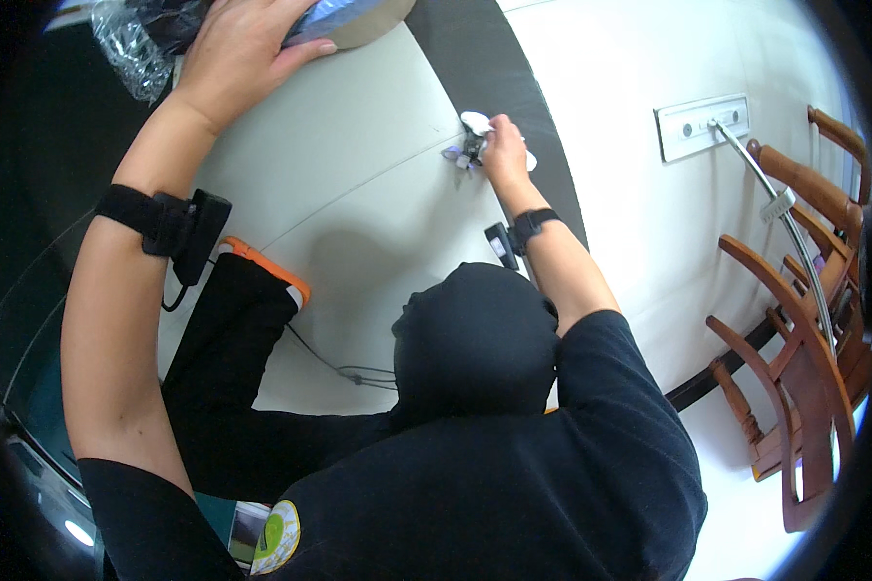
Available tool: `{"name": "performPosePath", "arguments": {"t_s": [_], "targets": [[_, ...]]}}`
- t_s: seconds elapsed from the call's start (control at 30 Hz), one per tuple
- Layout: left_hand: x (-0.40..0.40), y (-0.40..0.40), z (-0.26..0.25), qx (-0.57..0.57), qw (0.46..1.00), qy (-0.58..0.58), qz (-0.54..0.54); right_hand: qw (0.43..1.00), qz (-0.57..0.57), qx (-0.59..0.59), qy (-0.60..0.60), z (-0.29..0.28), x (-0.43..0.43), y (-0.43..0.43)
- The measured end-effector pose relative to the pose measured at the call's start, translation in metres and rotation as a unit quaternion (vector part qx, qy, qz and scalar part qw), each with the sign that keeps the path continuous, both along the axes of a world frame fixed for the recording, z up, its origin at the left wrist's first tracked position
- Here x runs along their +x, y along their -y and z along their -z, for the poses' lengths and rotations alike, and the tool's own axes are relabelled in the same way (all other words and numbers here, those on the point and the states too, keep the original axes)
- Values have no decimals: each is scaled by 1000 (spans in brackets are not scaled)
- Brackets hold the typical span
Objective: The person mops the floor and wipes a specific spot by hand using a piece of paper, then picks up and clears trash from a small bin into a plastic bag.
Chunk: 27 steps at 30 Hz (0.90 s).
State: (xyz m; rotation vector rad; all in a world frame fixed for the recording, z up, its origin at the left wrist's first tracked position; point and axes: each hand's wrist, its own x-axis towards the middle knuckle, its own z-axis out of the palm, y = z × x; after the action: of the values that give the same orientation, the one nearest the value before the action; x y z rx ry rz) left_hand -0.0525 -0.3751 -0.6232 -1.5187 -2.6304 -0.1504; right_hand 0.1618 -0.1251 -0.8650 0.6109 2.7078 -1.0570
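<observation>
My left hand [243, 54] reaches to the top edge of the view, and its fingertips are cut off. Its thumb lies along a blue and tan object [356, 25], only partly visible. Farther right, my right hand [507, 149] has its fingers closed on a small item with white rounded parts [476, 122] and a dark middle. Purple-tinted translucent pieces [452, 152] stick out on its left side. It is at the line between the pale floor tiles [341, 138] and the dark border strip [479, 65]. My fingers hide part of this item.
Crumpled clear plastic [142, 62] lies beside my left hand. My bent knee [476, 341] and an orange-soled shoe [269, 269] are before me. A thin cable [320, 356] crosses the floor. Wooden chairs [792, 363] and a metal pole with a flat mop head [701, 125] are at the right.
</observation>
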Motion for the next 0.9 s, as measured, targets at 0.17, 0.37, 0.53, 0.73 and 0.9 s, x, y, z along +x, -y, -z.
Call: {"name": "performPosePath", "arguments": {"t_s": [0.17, 0.37, 0.53, 0.73, 0.9], "targets": [[4, -5, -10, 26, 997, 71, -20, 998, 35, -20, -44, -63, 25, -36], [6, -5, -14, 28, 997, 72, -28, 991, 124, -14, 53, -114, 88, -69], [6, -10, -20, 21, 997, 70, -24, 990, 29, 47, 130, -79, 136, -54], [4, -8, -15, 31, 997, 71, -25, 935, 267, -112, 206, -2, 151, -28], [4, -9, -17, 33, 996, 82, -24, 948, 236, -138, 161, -5, 71, 13]]}}
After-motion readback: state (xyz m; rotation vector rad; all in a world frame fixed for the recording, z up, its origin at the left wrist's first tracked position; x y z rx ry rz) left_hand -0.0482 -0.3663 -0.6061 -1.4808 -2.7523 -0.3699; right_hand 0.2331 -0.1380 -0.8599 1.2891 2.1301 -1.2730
